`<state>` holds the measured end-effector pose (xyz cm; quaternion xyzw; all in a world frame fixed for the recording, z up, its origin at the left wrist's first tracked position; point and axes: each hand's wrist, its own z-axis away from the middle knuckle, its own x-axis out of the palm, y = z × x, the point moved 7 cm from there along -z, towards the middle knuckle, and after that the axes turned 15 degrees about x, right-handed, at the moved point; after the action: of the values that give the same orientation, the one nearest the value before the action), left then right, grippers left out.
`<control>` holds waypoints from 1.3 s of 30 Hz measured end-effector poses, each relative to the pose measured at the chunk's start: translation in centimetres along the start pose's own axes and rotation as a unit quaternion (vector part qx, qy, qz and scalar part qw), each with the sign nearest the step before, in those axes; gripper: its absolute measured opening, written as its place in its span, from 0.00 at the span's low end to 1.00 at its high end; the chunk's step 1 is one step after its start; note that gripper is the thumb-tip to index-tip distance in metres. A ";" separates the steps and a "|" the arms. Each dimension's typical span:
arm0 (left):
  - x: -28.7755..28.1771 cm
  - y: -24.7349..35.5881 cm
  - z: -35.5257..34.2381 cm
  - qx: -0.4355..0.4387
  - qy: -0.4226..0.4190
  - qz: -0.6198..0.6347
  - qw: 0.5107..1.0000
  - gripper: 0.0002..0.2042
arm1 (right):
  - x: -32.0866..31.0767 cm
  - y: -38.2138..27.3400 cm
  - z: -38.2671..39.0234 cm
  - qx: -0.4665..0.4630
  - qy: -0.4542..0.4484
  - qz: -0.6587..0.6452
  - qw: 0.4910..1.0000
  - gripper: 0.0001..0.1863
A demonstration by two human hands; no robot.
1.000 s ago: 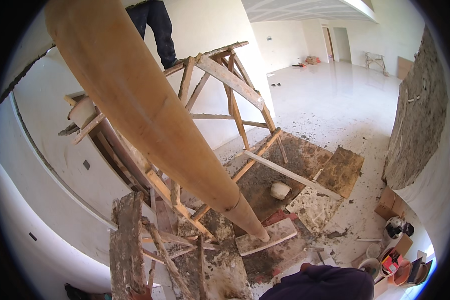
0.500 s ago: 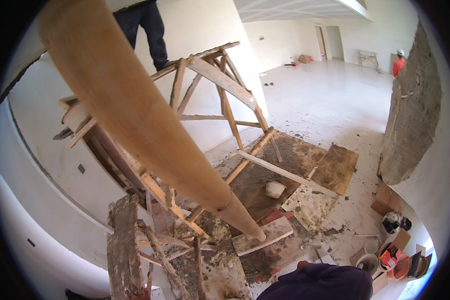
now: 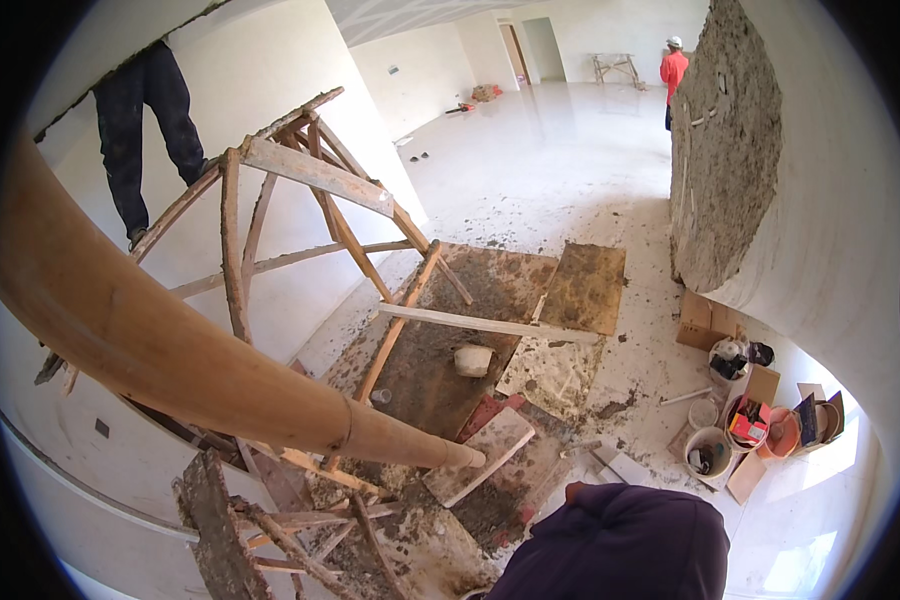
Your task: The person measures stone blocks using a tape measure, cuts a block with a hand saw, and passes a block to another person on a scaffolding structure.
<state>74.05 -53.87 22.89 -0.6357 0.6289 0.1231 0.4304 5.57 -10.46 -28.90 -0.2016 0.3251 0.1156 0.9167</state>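
Observation:
A dark purple sleeved arm (image 3: 620, 540) rises from the lower edge, right of the middle. At its far end a small brown patch, perhaps part of my right hand (image 3: 574, 491), shows; its fingers are hidden. My left hand is out of view. Close in front, a thick bamboo pole (image 3: 300, 405) slants from the upper left down to a pale wooden board (image 3: 490, 455), where its lower end rests. Nearest the sleeve lie this board and some pale flat pieces (image 3: 620, 465) on the floor.
A rough timber scaffold (image 3: 370, 200) stands left, with a person in dark trousers (image 3: 150, 120) on it. A whitish lump (image 3: 473, 361) lies on dirty floor sheets (image 3: 410, 400). Right are buckets (image 3: 708, 450), a cardboard box (image 3: 705, 318) and a rough wall edge (image 3: 725, 150). Another person (image 3: 674, 72) stands far back.
The view has swung to the right, so the scaffold, floor sheets and buckets sit further left. More of the person on the scaffold shows. The pole's foot still rests on the board.

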 end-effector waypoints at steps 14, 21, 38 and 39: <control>-0.7 -1.2 0.3 -0.064 -0.067 0.089 0.992 0.42 | -0.6 -2.1 -0.7 -0.198 -0.015 0.110 0.974 0.31; -5.0 0.7 -0.4 -0.304 -0.252 0.155 0.906 0.48 | -0.7 -2.5 -1.1 -0.074 -0.069 0.215 0.971 0.33; -5.4 -0.6 0.1 -0.292 -0.278 0.110 0.908 0.49 | 3.9 -1.3 2.2 -0.064 -0.073 0.154 0.983 0.30; -5.9 -0.1 -0.1 -0.281 -0.287 0.108 0.909 0.49 | 4.5 -0.7 2.1 -0.052 -0.086 0.163 0.981 0.31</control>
<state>73.08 -49.89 27.08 -0.5955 0.4824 0.5177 0.3803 10.39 -9.80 -30.04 -0.1829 0.2675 0.2975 0.8980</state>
